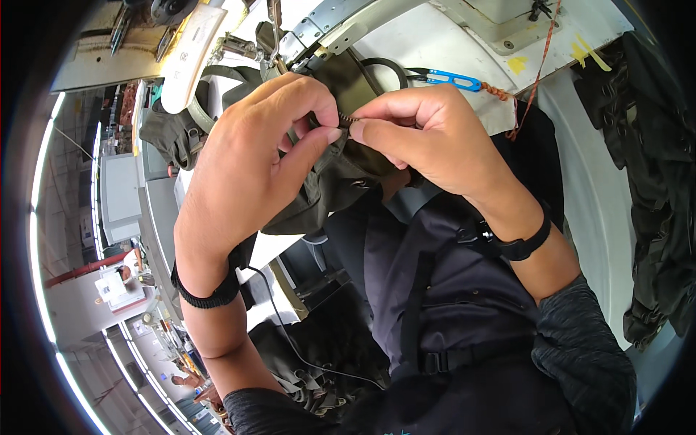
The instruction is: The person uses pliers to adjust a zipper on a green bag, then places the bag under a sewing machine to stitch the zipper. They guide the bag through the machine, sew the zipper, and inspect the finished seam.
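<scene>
Near the upper centre of the frame we see the left hand [250, 163] and the right hand [428, 138] meet, fingertips pinched tight on a small dark zipper end [348, 119] of an olive-green fabric piece [326, 181]. The fabric is dull, creased and hangs below the hands. Just beyond, blue-handled snips [453, 78] lie on the white sewing machine [449, 36].

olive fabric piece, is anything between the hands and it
Nothing visible. The left hand and right hand already pinch a small dark part at the edge of the olive fabric piece, fingertips meeting on it.
</scene>
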`<state>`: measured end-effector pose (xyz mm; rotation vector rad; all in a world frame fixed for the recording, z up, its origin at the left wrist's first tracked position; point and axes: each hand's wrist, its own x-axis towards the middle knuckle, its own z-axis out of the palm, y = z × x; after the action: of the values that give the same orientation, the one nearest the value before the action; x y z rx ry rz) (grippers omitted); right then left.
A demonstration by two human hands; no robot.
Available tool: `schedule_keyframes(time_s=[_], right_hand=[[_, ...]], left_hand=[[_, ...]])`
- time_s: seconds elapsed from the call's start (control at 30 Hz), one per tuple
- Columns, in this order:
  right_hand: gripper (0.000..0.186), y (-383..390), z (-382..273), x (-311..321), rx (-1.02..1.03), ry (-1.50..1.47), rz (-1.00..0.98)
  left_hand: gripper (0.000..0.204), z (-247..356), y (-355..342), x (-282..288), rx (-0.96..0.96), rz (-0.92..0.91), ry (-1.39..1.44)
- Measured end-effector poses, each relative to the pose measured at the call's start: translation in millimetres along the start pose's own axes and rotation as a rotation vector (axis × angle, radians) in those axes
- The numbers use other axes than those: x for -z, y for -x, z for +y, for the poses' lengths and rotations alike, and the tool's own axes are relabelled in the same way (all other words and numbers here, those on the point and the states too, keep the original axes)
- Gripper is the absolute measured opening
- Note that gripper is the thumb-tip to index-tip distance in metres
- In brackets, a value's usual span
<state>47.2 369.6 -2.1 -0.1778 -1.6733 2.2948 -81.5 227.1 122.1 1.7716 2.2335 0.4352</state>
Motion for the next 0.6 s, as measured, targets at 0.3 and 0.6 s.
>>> schedule_keyframes(time_s=[0.3, 0.6], right_hand=[[0.019, 0, -4, 2, -0.072, -0.147, -0.028], [0.017, -14, -19, 5, -0.043, 0.142, -0.115]], left_hand=[[0.029, -12, -5, 2, 0.127, -0.05, 0.266], [0.03, -13, -12, 11, 0.15, -0.173, 0.361]])
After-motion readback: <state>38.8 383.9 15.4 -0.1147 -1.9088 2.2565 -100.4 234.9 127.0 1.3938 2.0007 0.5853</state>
